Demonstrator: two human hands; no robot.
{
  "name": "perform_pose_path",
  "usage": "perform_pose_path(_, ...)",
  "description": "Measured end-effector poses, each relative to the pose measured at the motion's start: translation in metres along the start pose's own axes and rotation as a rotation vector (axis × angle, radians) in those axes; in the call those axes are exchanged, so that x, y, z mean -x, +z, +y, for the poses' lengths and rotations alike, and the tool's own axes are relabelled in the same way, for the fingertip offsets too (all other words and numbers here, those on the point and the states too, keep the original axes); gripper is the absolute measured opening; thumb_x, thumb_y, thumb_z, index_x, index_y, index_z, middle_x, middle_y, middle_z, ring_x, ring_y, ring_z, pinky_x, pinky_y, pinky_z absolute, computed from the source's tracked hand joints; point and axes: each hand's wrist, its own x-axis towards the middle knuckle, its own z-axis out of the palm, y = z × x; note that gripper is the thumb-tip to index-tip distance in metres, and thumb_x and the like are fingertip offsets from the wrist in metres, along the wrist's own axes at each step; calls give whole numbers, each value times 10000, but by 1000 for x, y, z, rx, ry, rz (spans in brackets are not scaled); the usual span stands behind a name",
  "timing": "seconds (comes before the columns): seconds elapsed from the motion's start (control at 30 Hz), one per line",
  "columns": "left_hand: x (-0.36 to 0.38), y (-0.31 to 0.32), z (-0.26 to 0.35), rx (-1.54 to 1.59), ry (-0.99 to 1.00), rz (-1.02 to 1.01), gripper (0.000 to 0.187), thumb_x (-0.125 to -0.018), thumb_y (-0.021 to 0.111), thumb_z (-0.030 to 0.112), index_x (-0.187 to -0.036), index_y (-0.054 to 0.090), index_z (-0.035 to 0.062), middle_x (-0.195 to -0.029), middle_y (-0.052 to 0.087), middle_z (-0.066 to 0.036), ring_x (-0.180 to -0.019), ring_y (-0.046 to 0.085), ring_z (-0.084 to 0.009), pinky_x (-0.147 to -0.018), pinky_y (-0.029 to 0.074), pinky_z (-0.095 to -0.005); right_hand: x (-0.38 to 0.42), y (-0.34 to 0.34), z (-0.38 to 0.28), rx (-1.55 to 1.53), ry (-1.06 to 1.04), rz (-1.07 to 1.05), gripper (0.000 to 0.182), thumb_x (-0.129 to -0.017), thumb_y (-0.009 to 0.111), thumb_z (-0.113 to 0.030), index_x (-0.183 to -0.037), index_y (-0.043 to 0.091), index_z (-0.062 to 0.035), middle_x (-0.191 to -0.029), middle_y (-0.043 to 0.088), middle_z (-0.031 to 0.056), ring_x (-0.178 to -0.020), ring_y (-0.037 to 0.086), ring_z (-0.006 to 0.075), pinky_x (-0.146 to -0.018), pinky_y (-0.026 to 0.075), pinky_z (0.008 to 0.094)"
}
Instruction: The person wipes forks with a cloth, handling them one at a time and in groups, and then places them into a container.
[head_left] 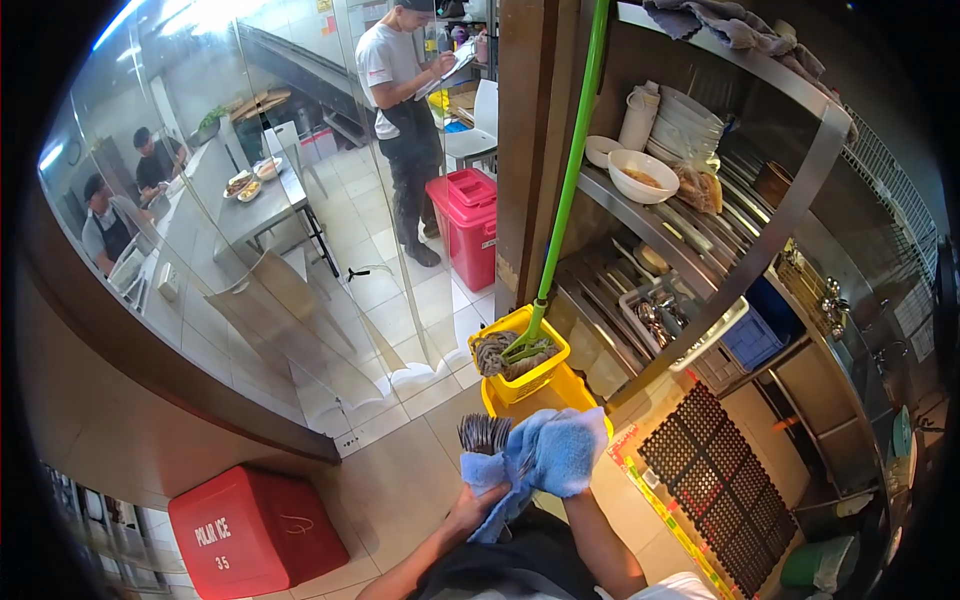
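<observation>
The left fingers (pixel 488 496) are closed around a gathered part of the blue cloth (pixel 562 452), and a tight bundle of forks (pixel 484 432) rises out of the wrap there, tines up. The right hand (pixel 566 470) is covered by the thicker part of the same cloth, so from my end I cannot tell how far its fingers are open or whether they hold anything beyond the cloth. Both hands are close together, low in my head view, in front of a dark apron (pixel 500 560).

The writing I can read best is on the red box (pixel 250 530) on the floor to the left: "POLAR ICE", with "35" under it. The pink bin (pixel 470 235) past the clear curtain (pixel 290 340) has a small label too small for me to read. Yellow-and-red printed tape (pixel 668 515) runs along the black mat (pixel 712 480); I can't make out its words.

Just beyond the cloth is a yellow mop bucket (pixel 522 350) with a green-handled mop (pixel 567 190) in it. To the right, the metal rack (pixel 690 240) holds bowls and a tray of cutlery (pixel 668 312). A person (pixel 400 110) stands behind the curtain, writing on a clipboard.
</observation>
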Motion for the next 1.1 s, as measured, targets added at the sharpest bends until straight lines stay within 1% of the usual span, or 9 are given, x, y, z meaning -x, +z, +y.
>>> perform_pose_path(0.1, 0, 3, 8, -16, 6, -13, 357, -778, 600, 152, -1100, 490, 43, -1017, 553, -59, -936, 517, -172, -839, 398, -308, -3, -15, -3, 31, 264, 34, 128, -606, 590, -207, -676, 542, -112, -686, 567, 54, -611, 548, 188, -484, 397, 328)
perform_pose_path(0.27, -1, 4, 13, 26, -68, 4, 307, -773, 609, 151, -1048, 524, 43, -979, 564, -52, -897, 525, -165, -812, 412, -307, 3, -10, 9, -1149, 132, 284, 198, -559, 634, -155, -673, 511, -51, -600, 529, 69, -523, 516, 162, -457, 394, 277)
perform_pose_path(0.33, -2, 8, 21, -64, 25, -57, 314, -761, 630, 170, -1031, 533, 42, -960, 568, -51, -887, 528, -165, -809, 417, -312, 12, -24, 5, -556, 20, 528, 291, -549, 677, -196, -725, 505, -40, -604, 550, 75, -478, 512, 157, -466, 411, 277)
perform_pose_path(0.37, -1, 8, 20, -85, -47, -63, 321, -753, 642, 182, -1019, 532, 40, -948, 566, -51, -884, 527, -164, -810, 415, -314, 17, 27, -9, -779, 402, 411, 245, -557, 656, -199, -690, 518, -47, -614, 521, 74, -542, 509, 216, -500, 391, 339)
perform_pose_path(0.67, 23, 31, -29, -121, -38, -135, 360, -750, 653, 208, -1038, 518, 39, -934, 567, -57, -835, 536, -149, -746, 441, -302, 76, -4, 16, -79, 42, -144, 275, -508, 639, -306, -629, 524, -87, -537, 470, 63, -567, 500, 250, -512, 354, 370)
perform_pose_path(0.8, 31, 63, -50, -197, -73, -158, 337, -760, 643, 199, -1026, 520, 33, -853, 585, -48, -752, 554, -151, -680, 462, -298, 103, 12, 50, -210, -24, 22, 251, -543, 612, -328, -630, 533, -106, -568, 483, 71, -594, 497, 263, -542, 354, 385)
perform_pose_path(0.9, 41, 112, -56, -83, 8, -121, 312, -770, 631, 186, -1030, 532, 44, -916, 587, -54, -812, 551, -146, -730, 451, -296, 122, 28, 87, -629, -145, 322, 211, -654, 557, -333, -694, 536, -126, -692, 528, 98, -669, 492, 294, -630, 375, 409)
perform_pose_path(1.0, 50, 162, -77, -144, 198, -105, 313, -777, 625, 188, -1037, 528, 42, -931, 587, -48, -825, 546, -137, -743, 444, -298, 143, 0, 134, -497, -132, 290, 195, -676, 541, -313, -744, 533, -131, -700, 515, 88, -666, 483, 283, -612, 364, 399)
perform_pose_path(1.1, 61, 205, -100, -52, 99, -169, 321, -785, 616, 195, -1048, 521, 38, -948, 583, -42, -859, 536, -133, -771, 430, -295, 164, -30, 170, -524, 2, 147, 183, -705, 518, -291, -795, 530, -131, -728, 502, 74, -665, 470, 259, -564, 353, 377)
